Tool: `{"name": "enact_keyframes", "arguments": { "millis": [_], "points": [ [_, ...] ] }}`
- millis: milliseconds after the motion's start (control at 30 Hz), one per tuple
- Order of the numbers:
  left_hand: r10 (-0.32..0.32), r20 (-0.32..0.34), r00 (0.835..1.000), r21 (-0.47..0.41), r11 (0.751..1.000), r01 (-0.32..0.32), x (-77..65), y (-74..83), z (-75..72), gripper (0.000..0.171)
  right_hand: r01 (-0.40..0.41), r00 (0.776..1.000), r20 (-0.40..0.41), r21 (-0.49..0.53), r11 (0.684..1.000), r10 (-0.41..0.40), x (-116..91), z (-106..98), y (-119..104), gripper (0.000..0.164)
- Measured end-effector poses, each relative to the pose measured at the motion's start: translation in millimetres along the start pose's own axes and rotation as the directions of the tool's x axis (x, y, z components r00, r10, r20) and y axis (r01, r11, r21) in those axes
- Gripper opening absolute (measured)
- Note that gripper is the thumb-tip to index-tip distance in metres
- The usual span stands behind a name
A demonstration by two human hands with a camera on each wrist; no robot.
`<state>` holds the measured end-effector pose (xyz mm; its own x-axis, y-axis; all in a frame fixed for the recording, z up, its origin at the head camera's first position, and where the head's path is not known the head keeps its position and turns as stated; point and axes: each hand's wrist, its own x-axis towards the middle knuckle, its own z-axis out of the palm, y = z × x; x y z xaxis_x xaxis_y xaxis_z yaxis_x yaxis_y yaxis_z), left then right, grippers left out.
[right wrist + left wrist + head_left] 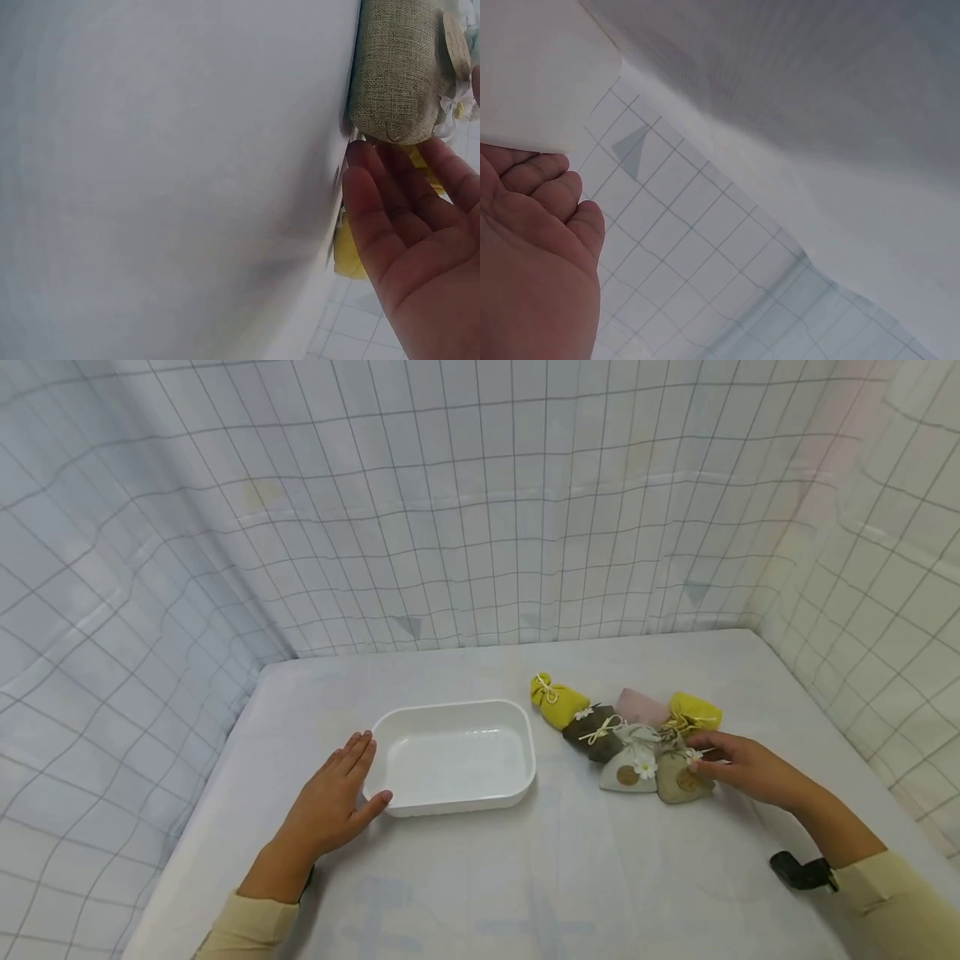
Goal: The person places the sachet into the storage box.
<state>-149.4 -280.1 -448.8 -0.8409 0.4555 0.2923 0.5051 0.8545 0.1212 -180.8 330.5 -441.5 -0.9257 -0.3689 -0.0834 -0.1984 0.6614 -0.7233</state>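
Observation:
A white oblong tray stands at the middle of the table, with my left hand at its left end. Fingers lie straight along the tray's rim and the thumb reaches its near corner; in the left wrist view the left hand has its fingertips against the tray's wall. My right hand is at the right side of a tan burlap pouch with a white flower. In the right wrist view, extended fingers reach along the burlap pouch's side, with the thumb apart at the frame's edge.
Left of the burlap pouch sits a white pouch. Behind are a dark brown pouch, a pink pouch and two yellow ones, one left and one right. Grid-patterned curtains enclose the white-covered table.

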Motion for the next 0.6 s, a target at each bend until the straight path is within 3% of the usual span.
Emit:
{"name": "enact_keyframes", "arguments": {
  "millis": [600],
  "points": [
    [-0.017, 0.007, 1.000, -0.011, 1.000, 0.017, 1.3, 1.3, -0.7, 0.082, -0.033, 0.999, 0.024, -0.024, 0.999, 0.034, 4.8, 1.6, -5.0, 0.044]
  ]
}}
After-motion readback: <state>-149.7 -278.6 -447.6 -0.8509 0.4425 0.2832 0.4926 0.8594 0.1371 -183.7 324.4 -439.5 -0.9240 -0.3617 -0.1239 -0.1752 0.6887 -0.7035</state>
